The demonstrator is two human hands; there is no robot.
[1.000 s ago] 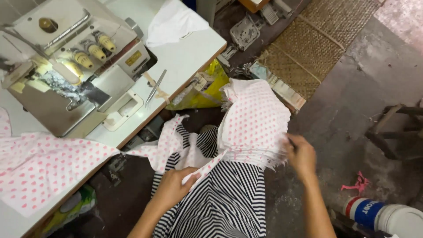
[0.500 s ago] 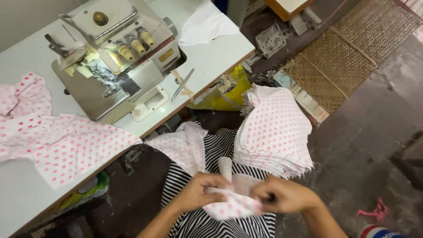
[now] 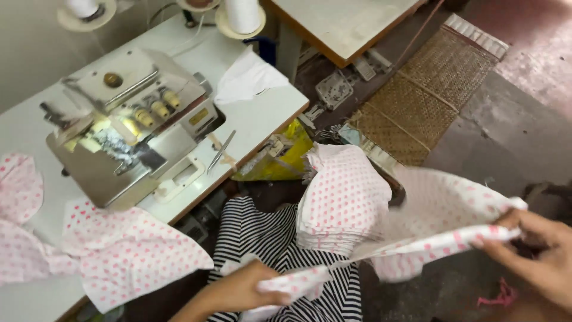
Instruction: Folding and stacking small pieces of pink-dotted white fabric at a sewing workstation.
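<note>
Both hands are closed on one piece of white cloth with pink dots (image 3: 441, 235): left hand (image 3: 241, 292) pinching its near end over my striped lap (image 3: 262, 238), right hand (image 3: 536, 256) gripping the far end out over the floor. Half a second ago both hands were bunched together on the piece at my lap; now it is pulled out into a long band between them, so I judge it is being opened flat for handling. Between my grips, a stack of the same dotted pieces (image 3: 342, 203) rests on my knee. Beyond the left grip, more dotted cloth (image 3: 128, 253) lies on the tabletop (image 3: 262, 119) beside the overlock sewing machine (image 3: 128, 128). A crumpled yellow bag (image 3: 286, 161) hangs under the tabletop edge.
</note>
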